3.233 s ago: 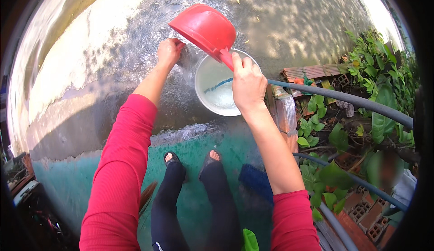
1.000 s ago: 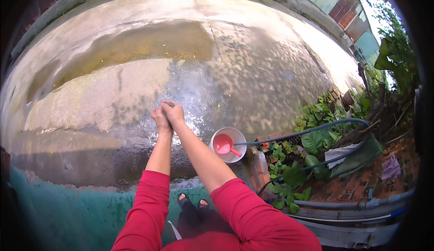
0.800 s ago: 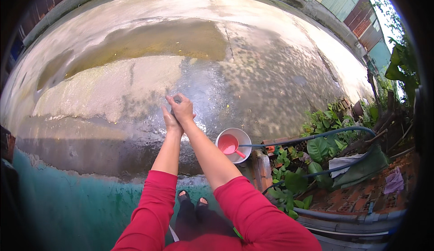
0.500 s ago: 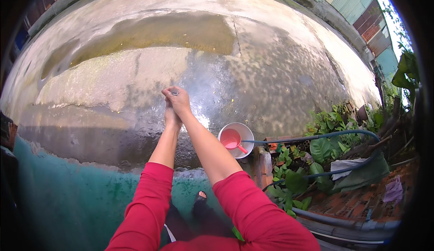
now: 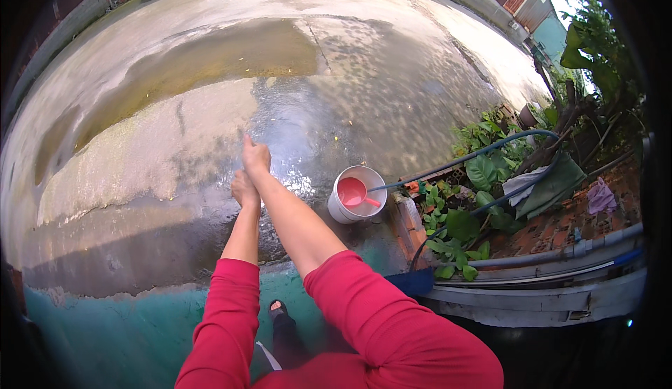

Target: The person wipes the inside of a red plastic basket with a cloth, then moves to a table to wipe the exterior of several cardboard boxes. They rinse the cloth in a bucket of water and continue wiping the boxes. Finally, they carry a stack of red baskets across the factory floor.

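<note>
Both hands reach over the wet concrete [image 5: 294, 119], which spreads wide to the left and far; along a ragged edge it meets the green floor [image 5: 140, 333] on the near side. The right hand [image 5: 256, 158] is just beyond the left hand [image 5: 243, 189]; whether either grip is clenched, released or around something, I cannot tell. The bucket [image 5: 339, 209] stands to their right, a pink dipper [image 5: 350, 191] inside. Further right, the way is blocked by a hose [image 5: 476, 156] leading into the bucket, brick edging [image 5: 411, 226] and plants [image 5: 481, 173]. A puddle [image 5: 231, 53] lies far left.
</note>
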`<action>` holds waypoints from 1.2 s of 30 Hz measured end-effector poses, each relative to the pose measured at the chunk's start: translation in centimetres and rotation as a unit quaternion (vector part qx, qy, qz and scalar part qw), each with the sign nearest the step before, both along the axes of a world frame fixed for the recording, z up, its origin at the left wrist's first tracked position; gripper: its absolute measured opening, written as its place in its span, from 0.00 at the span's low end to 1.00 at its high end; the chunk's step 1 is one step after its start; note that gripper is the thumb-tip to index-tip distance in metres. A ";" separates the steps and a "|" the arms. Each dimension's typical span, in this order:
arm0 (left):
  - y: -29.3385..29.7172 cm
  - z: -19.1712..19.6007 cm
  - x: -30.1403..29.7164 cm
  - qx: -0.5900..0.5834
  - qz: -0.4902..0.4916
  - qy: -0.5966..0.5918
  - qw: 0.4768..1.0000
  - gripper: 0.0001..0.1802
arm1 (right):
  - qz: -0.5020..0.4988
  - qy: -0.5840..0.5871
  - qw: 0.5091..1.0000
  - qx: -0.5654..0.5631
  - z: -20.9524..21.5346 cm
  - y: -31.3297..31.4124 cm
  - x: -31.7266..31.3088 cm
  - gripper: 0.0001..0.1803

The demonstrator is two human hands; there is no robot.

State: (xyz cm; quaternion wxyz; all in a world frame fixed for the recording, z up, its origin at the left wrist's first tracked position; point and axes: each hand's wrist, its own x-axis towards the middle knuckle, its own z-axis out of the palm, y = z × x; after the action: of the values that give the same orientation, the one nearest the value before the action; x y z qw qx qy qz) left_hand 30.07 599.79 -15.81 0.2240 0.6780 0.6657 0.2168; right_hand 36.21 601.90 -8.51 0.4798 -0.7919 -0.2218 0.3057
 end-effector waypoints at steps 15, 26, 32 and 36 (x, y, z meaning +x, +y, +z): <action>-1.2 8.6 -10.8 -0.531 -0.312 -0.586 0.527 0.51 | 0.239 0.367 0.871 0.222 6.2 -6.6 -3.2 0.18; -4.8 10.7 -7.0 -0.586 -0.354 -0.379 0.623 0.15 | 0.261 0.369 0.886 0.106 8.9 -11.0 -1.2 0.21; -8.1 12.2 -4.7 -0.439 -0.334 -0.283 0.785 0.14 | 0.116 0.285 0.946 0.101 4.5 -10.5 0.4 0.25; -9.4 9.9 -2.9 -0.262 -0.320 -0.174 0.894 0.18 | 0.013 0.075 0.997 0.023 2.1 -10.3 0.9 0.26</action>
State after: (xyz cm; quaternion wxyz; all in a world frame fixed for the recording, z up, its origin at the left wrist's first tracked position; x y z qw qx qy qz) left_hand 27.13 590.35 -5.88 0.5627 0.7225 0.3963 0.0655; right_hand 37.08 591.59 -6.41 0.5087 -0.7527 -0.2028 0.3654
